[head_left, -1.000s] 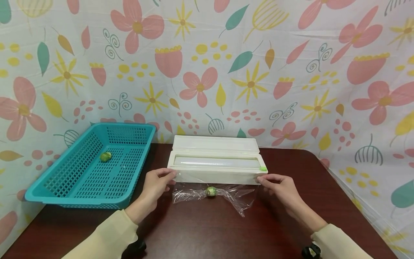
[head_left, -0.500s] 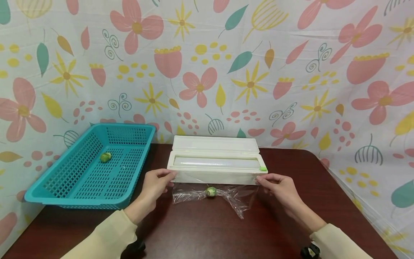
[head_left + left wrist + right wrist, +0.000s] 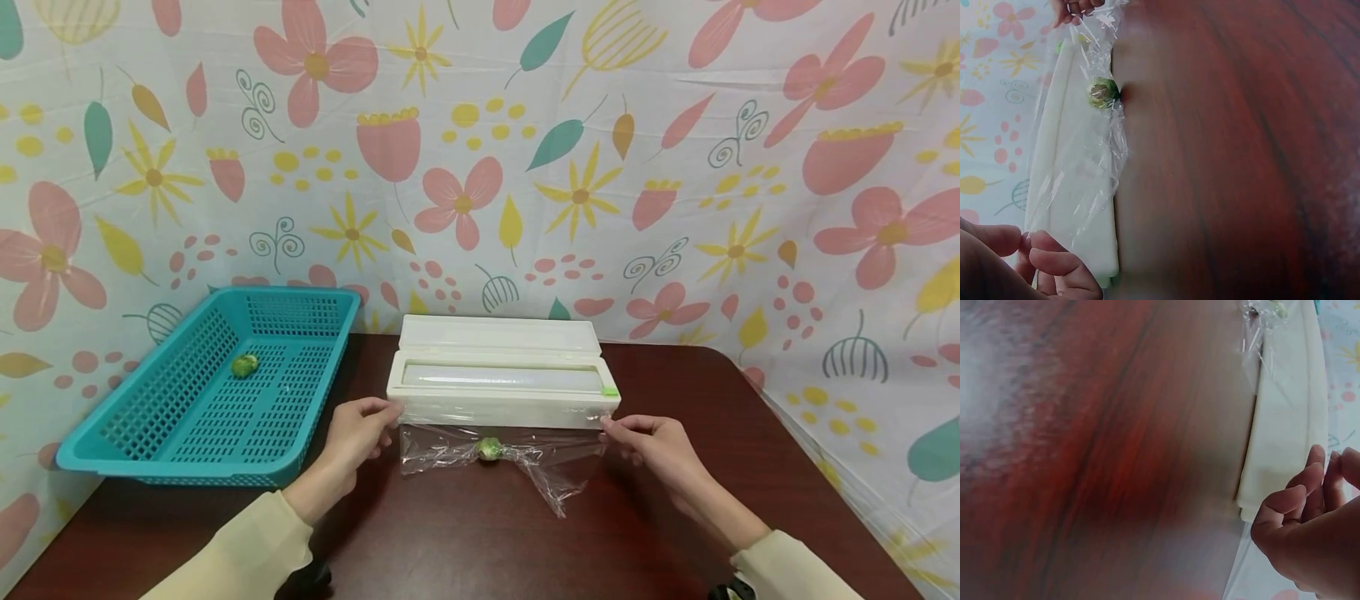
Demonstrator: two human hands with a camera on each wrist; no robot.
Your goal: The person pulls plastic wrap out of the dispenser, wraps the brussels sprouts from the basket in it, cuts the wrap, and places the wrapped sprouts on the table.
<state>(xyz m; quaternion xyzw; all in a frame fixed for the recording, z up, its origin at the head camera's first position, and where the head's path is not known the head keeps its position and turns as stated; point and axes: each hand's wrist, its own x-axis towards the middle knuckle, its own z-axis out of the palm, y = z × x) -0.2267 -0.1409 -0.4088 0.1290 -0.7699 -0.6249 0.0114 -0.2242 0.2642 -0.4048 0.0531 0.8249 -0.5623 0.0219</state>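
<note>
A green Brussels sprout hangs in a sheet of clear cling film, twisted on either side of it, in front of a white film dispenser. My left hand pinches the sheet's left upper corner between thumb and fingers, beside the dispenser's front left corner. At the opposite corner, my right hand pinches the film near the dispenser's front right end. In the left wrist view, the film stretches between both hands, with the sprout partway along. The dispenser's lid stands open, showing the film roll.
A turquoise plastic basket stands on the left, with another Brussels sprout inside. A small green slider sits at the dispenser's right end. Behind the dark wooden table hangs a flower-patterned cloth.
My hands have shifted slightly towards me, the right also a little outward and the left a little leftward. The film and wrapped sprout have come slightly nearer; the dispenser has stayed put.
</note>
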